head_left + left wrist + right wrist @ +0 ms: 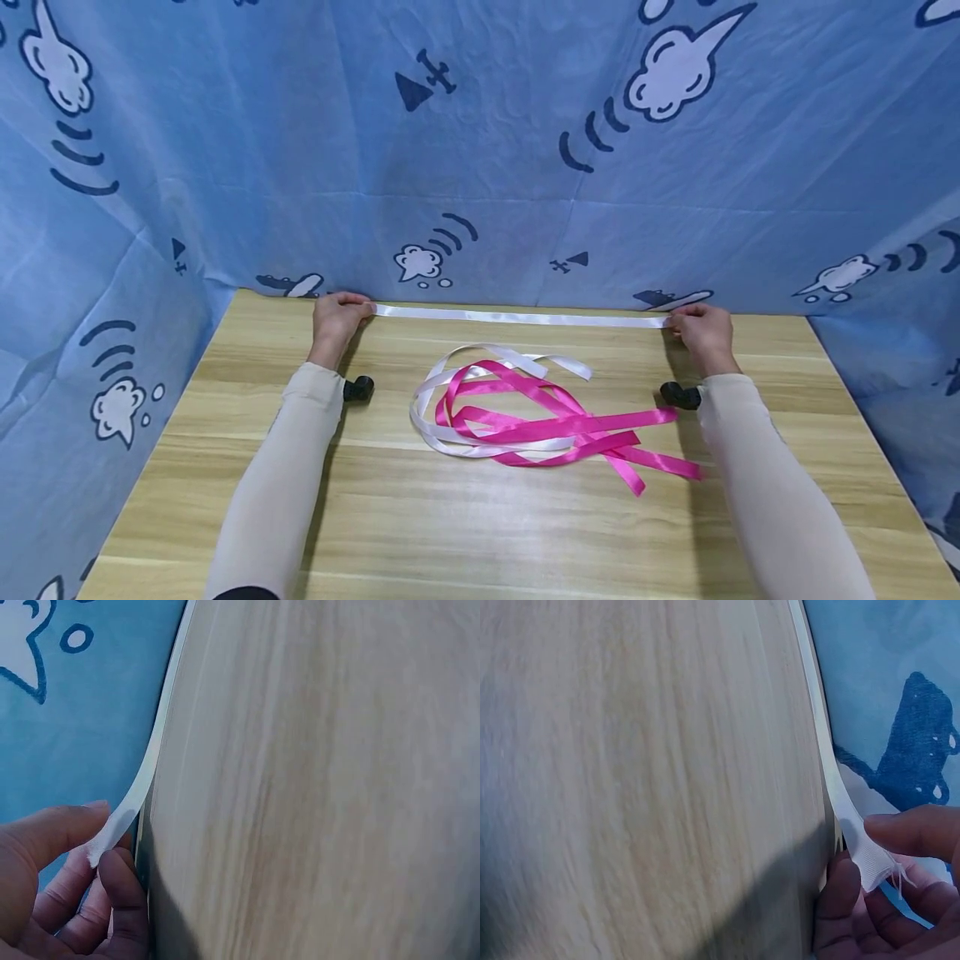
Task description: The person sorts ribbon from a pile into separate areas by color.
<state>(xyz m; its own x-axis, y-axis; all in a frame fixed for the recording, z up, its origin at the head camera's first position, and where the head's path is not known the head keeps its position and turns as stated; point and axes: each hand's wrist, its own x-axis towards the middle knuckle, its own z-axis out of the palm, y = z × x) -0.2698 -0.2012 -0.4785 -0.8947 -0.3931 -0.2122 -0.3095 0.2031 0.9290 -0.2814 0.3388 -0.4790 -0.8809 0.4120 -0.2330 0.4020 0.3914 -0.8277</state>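
A white satin ribbon runs straight from hand to hand along the far edge of the table. My left hand pinches its left end; in the left wrist view the cut tip of the ribbon shows between thumb and fingers. At the other end, my right hand pinches the ribbon between thumb and fingers. Loose threads hang from that frayed end in the right wrist view. Nearer to me, pink ribbons lie looped over more white ribbon.
The wooden table meets a blue patterned cloth at its far edge, and the cloth also hangs at both sides. Small black pieces stick out by the cuffs at both wrists.
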